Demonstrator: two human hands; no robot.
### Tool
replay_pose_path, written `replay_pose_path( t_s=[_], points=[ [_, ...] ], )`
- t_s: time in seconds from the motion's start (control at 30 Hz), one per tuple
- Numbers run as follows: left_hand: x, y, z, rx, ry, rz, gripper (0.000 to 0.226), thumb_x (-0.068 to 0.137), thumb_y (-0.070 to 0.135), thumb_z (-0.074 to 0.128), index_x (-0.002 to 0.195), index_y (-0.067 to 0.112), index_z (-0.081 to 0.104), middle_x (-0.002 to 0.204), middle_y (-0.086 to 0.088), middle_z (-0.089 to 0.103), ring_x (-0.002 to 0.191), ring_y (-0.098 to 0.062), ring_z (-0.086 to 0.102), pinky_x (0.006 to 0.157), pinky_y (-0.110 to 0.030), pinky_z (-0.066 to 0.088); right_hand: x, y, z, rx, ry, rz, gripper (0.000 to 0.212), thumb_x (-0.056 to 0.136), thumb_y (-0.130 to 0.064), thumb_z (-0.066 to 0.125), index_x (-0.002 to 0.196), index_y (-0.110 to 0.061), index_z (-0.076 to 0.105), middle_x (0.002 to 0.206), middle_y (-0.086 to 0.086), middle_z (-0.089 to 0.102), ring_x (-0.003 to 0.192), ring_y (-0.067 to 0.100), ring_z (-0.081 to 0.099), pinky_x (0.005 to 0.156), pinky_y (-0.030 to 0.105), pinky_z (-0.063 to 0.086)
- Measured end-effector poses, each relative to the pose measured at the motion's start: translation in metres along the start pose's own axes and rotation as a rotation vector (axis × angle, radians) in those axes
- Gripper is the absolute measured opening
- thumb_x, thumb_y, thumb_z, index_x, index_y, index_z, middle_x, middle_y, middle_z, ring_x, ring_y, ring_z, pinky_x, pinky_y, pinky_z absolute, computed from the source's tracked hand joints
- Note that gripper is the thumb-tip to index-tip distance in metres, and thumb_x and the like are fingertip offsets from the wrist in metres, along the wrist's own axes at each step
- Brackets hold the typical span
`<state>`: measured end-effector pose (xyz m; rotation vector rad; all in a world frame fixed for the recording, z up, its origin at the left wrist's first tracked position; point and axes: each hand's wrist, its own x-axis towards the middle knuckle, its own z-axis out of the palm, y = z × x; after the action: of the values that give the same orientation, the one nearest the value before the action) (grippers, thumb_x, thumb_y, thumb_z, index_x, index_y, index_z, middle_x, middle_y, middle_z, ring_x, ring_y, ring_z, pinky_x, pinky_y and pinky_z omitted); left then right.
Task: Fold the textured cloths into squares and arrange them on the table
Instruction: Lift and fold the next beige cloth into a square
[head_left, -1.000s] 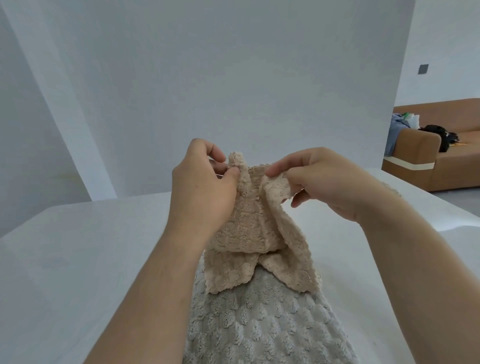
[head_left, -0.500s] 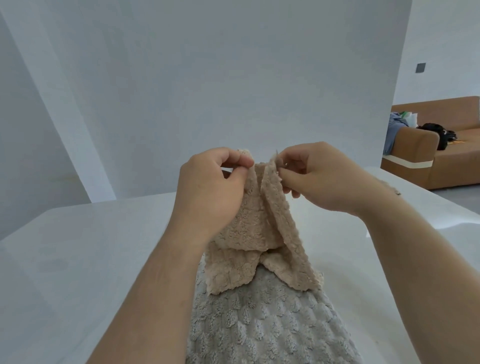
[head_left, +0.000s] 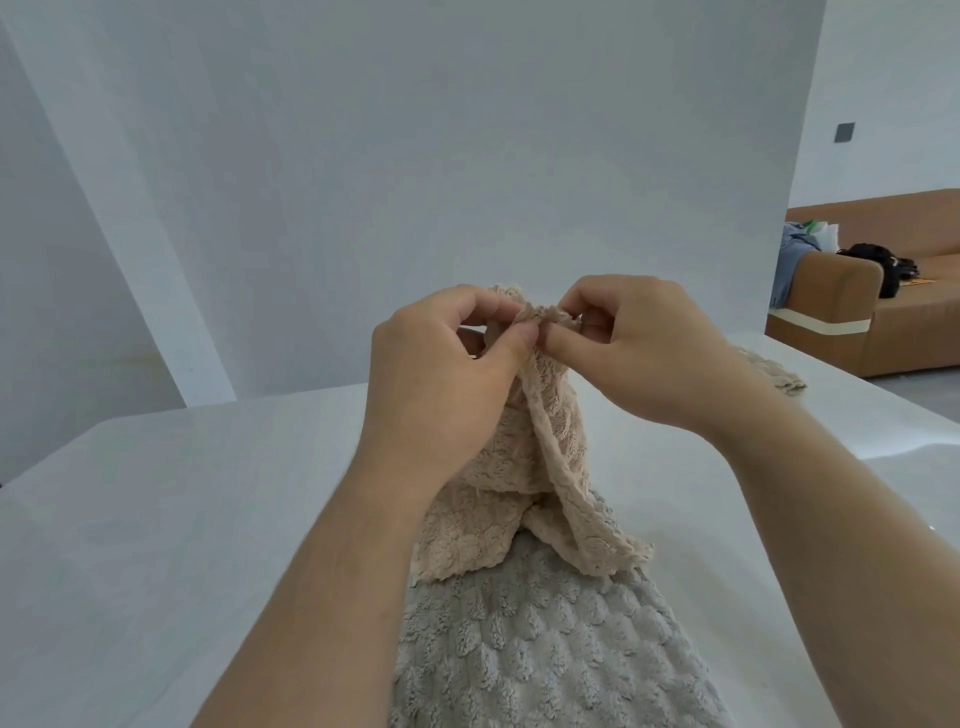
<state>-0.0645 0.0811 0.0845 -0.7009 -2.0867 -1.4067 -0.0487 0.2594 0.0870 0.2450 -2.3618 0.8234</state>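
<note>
Only the person's two arms show, from the hands to partway along the forearms. The left hand (head_left: 441, 384) and the right hand (head_left: 639, 348) are bare, with slim fingers and rounded knuckles. The left forearm (head_left: 322, 597) and the right forearm (head_left: 831, 545) are bare too and smooth. They look wider toward the bottom edge of the view, where the wide lens stretches them. The fingernails are too small and too turned away to describe.
</note>
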Motion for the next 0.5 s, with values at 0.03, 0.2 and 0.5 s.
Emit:
replay_pose_path(
  t_s=[0.03,0.2,0.5],
  points=[
    [0.0000,0.0000,0.0002,-0.004,0.007,0.004,0.011,0.087,0.024,0.080,0.088,0.033,0.073,0.083,0.019,0.073,0.074,-0.001,0.071,0.068,-0.019,0.058,-0.0001,-0.0002,-0.0003,-0.009,0.006,-0.003,0.024,0.089,-0.047,0.067,0.073,-0.030,0.061,0.051,-0.014,0.048,0.052,0.004,0.046,0.048,0.016,0.033],
    [0.0011,-0.0007,0.0009,-0.044,0.059,0.002,0.011,0.090,0.022,0.077,0.088,0.028,0.068,0.082,0.011,0.073,0.072,-0.006,0.071,0.067,-0.027,0.060,-0.0006,-0.0025,-0.0011,-0.038,0.067,-0.037,0.022,0.089,-0.055,0.065,0.082,-0.034,0.064,0.087,-0.015,0.052,0.080,-0.004,0.052,0.063,0.014,0.031],
    [-0.0004,0.0031,0.0000,-0.080,0.066,-0.031,0.020,0.093,0.026,0.073,0.097,0.032,0.055,0.088,0.010,0.073,0.066,-0.005,0.068,0.058,-0.019,0.049,0.0009,0.0000,0.0010,0.054,0.147,-0.104,0.019,0.091,-0.052,0.066,0.104,-0.038,0.062,0.116,-0.015,0.057,0.106,0.001,0.056,0.083,0.021,0.044]
  ],
)
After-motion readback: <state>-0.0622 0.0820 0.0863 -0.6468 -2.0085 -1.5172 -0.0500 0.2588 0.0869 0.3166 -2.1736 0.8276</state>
